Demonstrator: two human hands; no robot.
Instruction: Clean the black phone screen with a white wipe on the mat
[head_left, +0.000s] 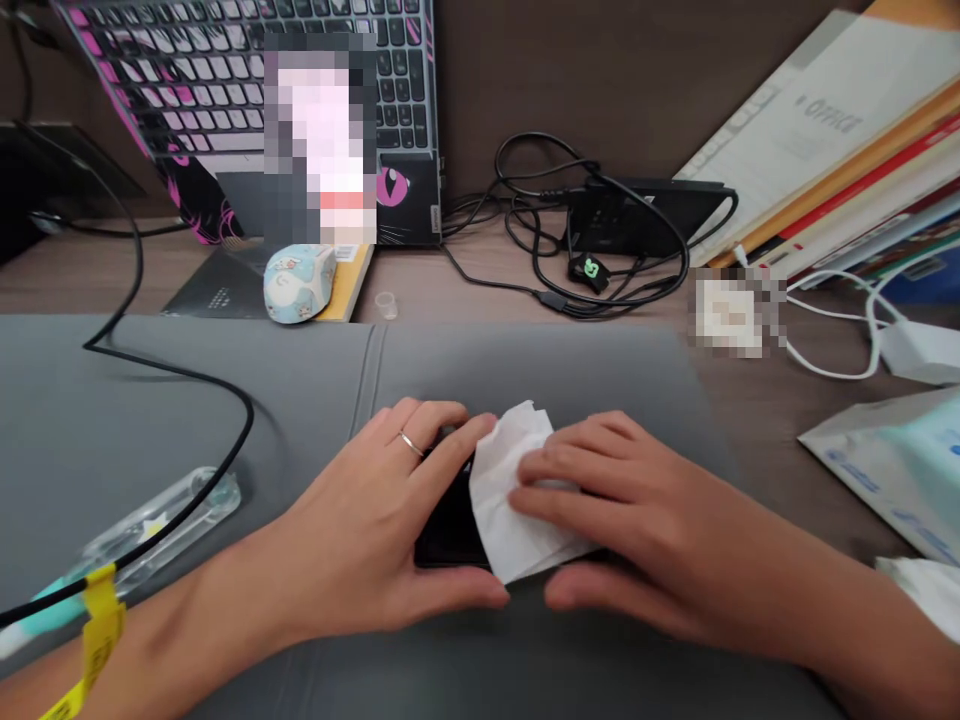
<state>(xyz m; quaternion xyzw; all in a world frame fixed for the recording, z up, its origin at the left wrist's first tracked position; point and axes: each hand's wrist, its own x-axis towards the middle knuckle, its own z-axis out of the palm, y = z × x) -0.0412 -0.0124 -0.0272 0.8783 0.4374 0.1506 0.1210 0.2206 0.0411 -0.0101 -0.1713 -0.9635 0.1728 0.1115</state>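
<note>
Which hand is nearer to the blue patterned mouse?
Left. The left hand is on the near side of the mouse and slightly right, holding a black object; the right hand is farther right, its fingers on the white tissue.

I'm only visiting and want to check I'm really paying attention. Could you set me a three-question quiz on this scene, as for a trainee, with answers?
1. Multiple choice: what do the fingers of the right hand rest on?
A) a patterned mouse
B) a white tissue
C) a laptop keyboard

2. True or false: a ring shows on the left hand.

3. Fill in: the tag at the black cable near the left forearm is coloured ____.

Key:
1. B. The fingers lie on the tissue, which partly covers a dark flat object.
2. True.
3. Yellow.
</note>
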